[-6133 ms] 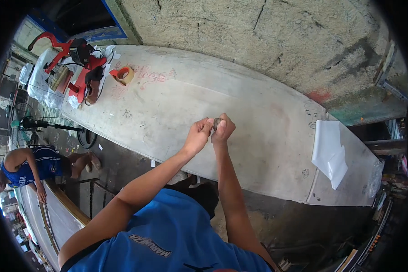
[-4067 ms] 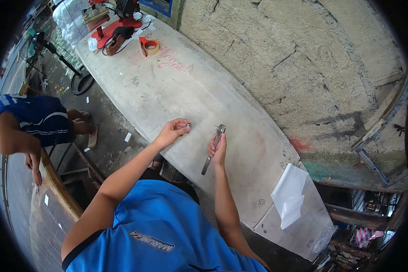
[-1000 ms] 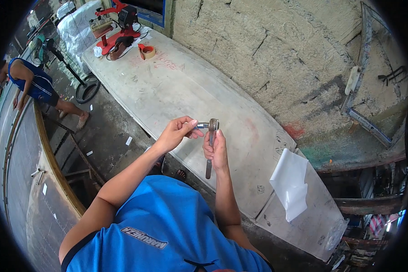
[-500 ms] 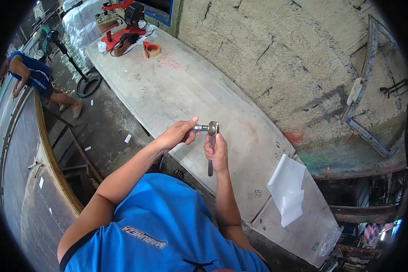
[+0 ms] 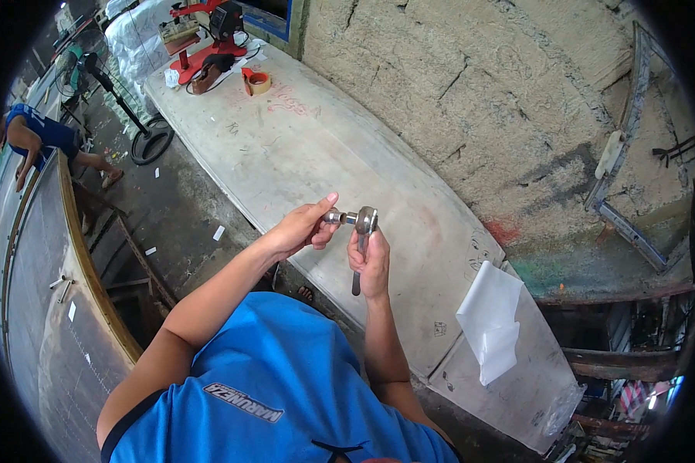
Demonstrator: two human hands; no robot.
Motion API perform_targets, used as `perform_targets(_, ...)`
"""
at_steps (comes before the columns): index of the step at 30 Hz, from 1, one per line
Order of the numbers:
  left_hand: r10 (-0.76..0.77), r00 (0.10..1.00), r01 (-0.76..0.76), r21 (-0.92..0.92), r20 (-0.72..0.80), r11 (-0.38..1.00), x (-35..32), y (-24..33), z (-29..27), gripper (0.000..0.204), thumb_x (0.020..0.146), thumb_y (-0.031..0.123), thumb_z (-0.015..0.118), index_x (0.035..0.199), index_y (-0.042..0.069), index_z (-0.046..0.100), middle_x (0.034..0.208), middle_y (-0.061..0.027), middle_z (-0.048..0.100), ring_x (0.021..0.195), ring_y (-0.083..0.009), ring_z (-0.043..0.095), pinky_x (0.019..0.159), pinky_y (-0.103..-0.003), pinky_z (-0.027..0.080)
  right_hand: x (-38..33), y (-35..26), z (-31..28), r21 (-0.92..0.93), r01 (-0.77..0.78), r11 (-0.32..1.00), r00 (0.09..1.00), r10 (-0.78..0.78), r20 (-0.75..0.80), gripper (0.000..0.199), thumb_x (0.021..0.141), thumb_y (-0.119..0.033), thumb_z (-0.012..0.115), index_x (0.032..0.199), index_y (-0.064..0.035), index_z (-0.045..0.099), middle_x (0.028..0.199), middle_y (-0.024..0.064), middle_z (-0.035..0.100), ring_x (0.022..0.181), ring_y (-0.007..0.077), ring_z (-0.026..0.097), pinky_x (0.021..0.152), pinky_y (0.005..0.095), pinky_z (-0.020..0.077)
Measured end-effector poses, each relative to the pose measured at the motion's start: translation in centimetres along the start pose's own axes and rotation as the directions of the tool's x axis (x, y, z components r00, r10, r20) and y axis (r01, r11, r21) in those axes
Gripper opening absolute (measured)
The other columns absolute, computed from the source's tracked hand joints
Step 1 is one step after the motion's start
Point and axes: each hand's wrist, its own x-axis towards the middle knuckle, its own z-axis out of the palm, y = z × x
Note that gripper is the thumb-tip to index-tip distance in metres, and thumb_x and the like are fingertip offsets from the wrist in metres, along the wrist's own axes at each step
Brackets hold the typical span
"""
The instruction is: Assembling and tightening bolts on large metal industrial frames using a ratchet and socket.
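Observation:
My right hand (image 5: 373, 266) is wrapped round the handle of a metal ratchet wrench (image 5: 367, 221), which stands head-up above the pale worktable (image 5: 409, 293). Between the fingers of my left hand (image 5: 297, 231) is a short silver socket (image 5: 333, 217), its open end turned toward the ratchet's drive. The drive shows between socket and ratchet head; whether its tip still sits in the socket I cannot tell. My left thumb points up along the socket.
At the table's far end stand a red press machine (image 5: 201, 58) and a red tape dispenser (image 5: 255, 81). White plastic sheet (image 5: 490, 324) lies at the right. A rough wall (image 5: 440, 85) borders the table. Leftward are a pedestal fan (image 5: 123, 104), a curved table (image 5: 42, 309) and another person (image 5: 42, 131).
The socket in my left hand has slid a little away from the ratchet head, showing more of its open end. The ratchet head has turned slightly. The other person has moved left.

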Motion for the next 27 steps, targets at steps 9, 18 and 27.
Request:
perform_targets(9,0.037,0.992,-0.025,0.104,-0.117,0.994,-0.1,0.7,0.4,0.059,0.106,0.058,0.044,0.075,0.009,0.051,0.059,0.0019,0.042,0.052,-0.0107,0.038,0.052,-0.029,0.036,0.7,-0.7,0.3,-0.227,0.018,0.974,0.999,-0.023,-0.022,0.055,0.107,-0.056,0.035,0.096,-0.0062,0.054,0.062,-0.0053,0.040,0.050,0.0028,0.031,0.045,0.0219,0.0228)
perform_targets(18,0.052,0.993,-0.030,0.198,-0.109,0.980,0.1,0.5,-0.2,0.059,0.108,0.059,0.038,0.081,0.009,0.053,0.063,0.0054,0.037,0.055,-0.0081,0.034,0.052,-0.027,0.034,1.5,-0.5,0.2,-0.178,-0.194,0.965,0.978,0.175,-0.118,0.055,0.109,-0.055,0.031,0.094,-0.0068,0.054,0.061,-0.0049,0.040,0.049,0.0052,0.033,0.044,0.0246,0.0249)
perform_targets(27,0.027,0.993,0.007,0.293,-0.112,0.956,0.8,1.1,-0.9,0.055,0.109,0.055,0.042,0.082,0.008,0.055,0.064,0.0055,0.040,0.053,-0.0067,0.033,0.049,-0.025,0.028,2.7,-0.2,-0.5,0.061,-0.383,0.922,0.922,0.386,-0.031,0.055,0.108,-0.060,0.032,0.094,-0.0112,0.052,0.060,-0.0063,0.037,0.043,0.0028,0.028,0.038,0.0213,0.0199)
